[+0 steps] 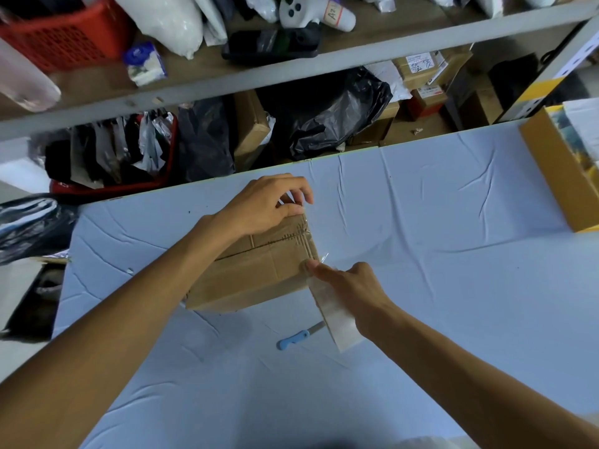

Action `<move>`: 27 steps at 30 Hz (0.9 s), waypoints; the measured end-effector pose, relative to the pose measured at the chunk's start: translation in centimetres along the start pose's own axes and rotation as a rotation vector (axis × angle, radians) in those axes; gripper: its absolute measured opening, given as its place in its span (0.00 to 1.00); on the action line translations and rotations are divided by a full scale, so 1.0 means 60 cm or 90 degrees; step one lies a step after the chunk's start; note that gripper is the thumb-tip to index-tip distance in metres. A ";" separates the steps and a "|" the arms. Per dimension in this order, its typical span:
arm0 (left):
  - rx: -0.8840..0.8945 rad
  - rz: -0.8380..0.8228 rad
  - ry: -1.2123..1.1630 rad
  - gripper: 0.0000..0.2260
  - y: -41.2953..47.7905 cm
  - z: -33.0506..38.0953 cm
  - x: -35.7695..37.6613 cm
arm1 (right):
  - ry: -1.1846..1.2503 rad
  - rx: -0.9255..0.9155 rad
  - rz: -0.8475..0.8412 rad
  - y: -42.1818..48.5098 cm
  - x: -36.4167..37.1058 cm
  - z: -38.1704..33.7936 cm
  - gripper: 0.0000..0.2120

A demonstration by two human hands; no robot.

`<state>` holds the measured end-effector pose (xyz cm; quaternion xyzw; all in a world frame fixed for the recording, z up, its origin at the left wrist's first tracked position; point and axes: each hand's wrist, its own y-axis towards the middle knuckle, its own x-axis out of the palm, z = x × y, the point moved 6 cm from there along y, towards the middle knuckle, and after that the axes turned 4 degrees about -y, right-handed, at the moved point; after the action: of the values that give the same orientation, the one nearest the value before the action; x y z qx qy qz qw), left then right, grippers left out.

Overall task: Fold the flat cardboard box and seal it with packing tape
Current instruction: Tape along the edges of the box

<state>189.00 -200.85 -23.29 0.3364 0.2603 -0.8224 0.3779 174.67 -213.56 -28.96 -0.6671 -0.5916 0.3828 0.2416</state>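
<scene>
Pinching the clear packing tape strip (306,236) at the far edge of the folded brown cardboard box (256,270) on the counter (437,254), your left hand (269,202) is anchoring while your right hand (350,283) is pressing it at the near corner; keep it taut.
</scene>
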 end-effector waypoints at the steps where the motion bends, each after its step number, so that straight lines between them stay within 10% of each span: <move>1: -0.001 -0.005 -0.003 0.03 0.001 0.001 0.001 | -0.004 0.001 0.001 0.000 -0.001 0.001 0.27; 27: -0.086 -0.046 0.011 0.08 0.036 0.007 0.002 | -0.061 -0.005 0.028 -0.003 -0.003 0.009 0.29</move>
<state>190.51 -202.43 -23.49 0.3075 0.3305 -0.8130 0.3678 174.16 -213.74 -29.09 -0.6617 -0.5894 0.4172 0.2019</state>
